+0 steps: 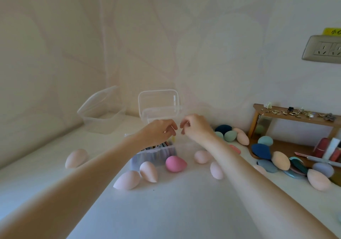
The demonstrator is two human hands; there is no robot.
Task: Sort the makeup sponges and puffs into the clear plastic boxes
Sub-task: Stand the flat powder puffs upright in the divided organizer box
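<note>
Puffs [162, 145] (half hidden) under left hand [158, 132]

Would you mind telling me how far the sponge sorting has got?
Partly done. The front clear box already holds a row of flat puffs. Both hands, left hand and right hand, hover above it, apparently holding nothing. The far box looks empty. Left: the rose sponge, pale sponges and the right-side pile.

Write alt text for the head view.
Two bare hands, left hand and right hand, meet with curled fingers above a clear plastic box of flat puffs on a white table; pastel egg-shaped sponges lie scattered around, including a deep pink egg-shaped sponge.
</note>
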